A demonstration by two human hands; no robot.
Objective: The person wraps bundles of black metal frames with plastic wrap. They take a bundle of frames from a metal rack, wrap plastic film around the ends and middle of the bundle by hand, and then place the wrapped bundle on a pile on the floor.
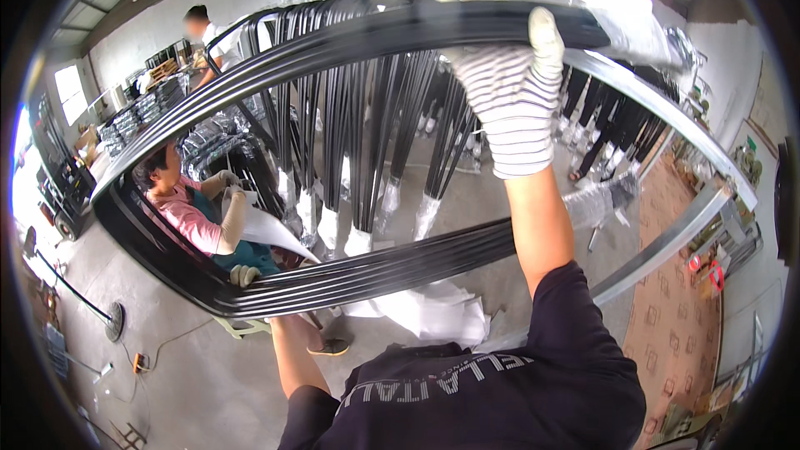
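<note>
A bundle of U-bent black tubes (392, 271) spans the space before me, its bend at the left and its ends at the right. My right hand (512, 108), in a striped knit glove, grips the upper leg, thumb over the front and fingers hidden behind. The gloved fingers of my left hand (244, 275) curl over the lower leg near the bend; the rest of that hand is behind the tubes. Clear plastic wrap (637, 37) covers the upper ends, and more plastic (600, 200) shows by the lower ends.
A seated co-worker (187, 208) in a pink shirt handles white sheeting (271, 233) behind the bundle. Many black tubes (358, 150) with wrapped feet stand beyond. A metal rail (667, 237) runs at the right beside patterned cardboard (667, 317). Another person (218, 46) stands far left.
</note>
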